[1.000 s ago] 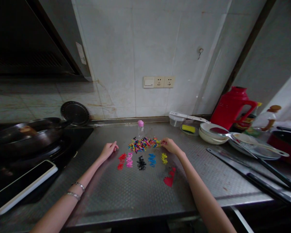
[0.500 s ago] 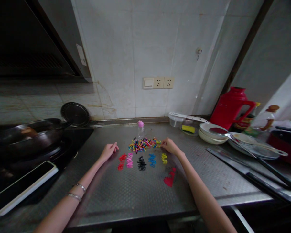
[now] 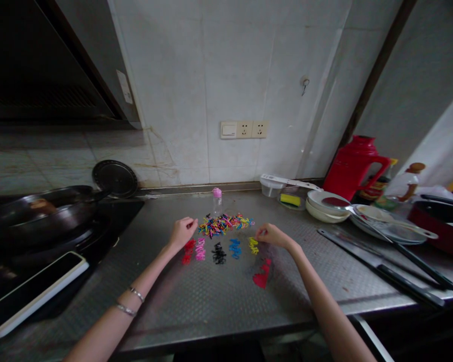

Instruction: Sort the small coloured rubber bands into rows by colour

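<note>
A big heap of mixed bands, in lots of colours, lay loose on the metal counter. In front of it sat five little piles — a red pile, a pink pile, a black pile, a blue pile and a yellow pile.

The right hand was at the yellow pile, thumb and finger close together; I could not tell if a band was between them. The left hand was curled near the heap's left end, just behind the red pile — I could not tell if it held anything.

A small clear bottle with a pink cap stood behind the heap. To the right, a yellow sponge sat in a clear dish near a clear tub. Far left, a pan had something brown in it.
</note>
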`<state>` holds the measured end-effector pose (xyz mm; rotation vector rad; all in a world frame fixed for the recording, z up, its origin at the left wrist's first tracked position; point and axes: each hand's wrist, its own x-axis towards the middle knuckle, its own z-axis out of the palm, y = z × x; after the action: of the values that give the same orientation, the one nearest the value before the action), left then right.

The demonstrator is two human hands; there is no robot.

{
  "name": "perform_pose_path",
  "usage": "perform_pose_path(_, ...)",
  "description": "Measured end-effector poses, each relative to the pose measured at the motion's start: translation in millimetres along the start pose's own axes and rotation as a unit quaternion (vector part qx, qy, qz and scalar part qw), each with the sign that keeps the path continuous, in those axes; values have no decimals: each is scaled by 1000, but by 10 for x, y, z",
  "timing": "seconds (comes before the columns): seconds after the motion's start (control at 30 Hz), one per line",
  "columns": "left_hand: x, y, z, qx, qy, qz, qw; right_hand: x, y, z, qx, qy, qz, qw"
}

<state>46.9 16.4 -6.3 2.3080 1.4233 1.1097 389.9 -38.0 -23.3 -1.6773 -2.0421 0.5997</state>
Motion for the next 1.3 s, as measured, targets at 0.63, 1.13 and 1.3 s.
perform_pose_path(0.63, 447, 1044, 1258, 174, -212, 168, 947, -320, 258, 113, 57, 159, 29, 985)
perform_pose_path(1.13, 533, 1088, 1291, 273, -225, 207, 912, -348, 217, 108, 43, 150, 26, 987)
perform_pose_path(1.3, 543, 1031, 1270, 242, -220, 189, 926, -346, 232, 95, 54, 144, 33, 988)
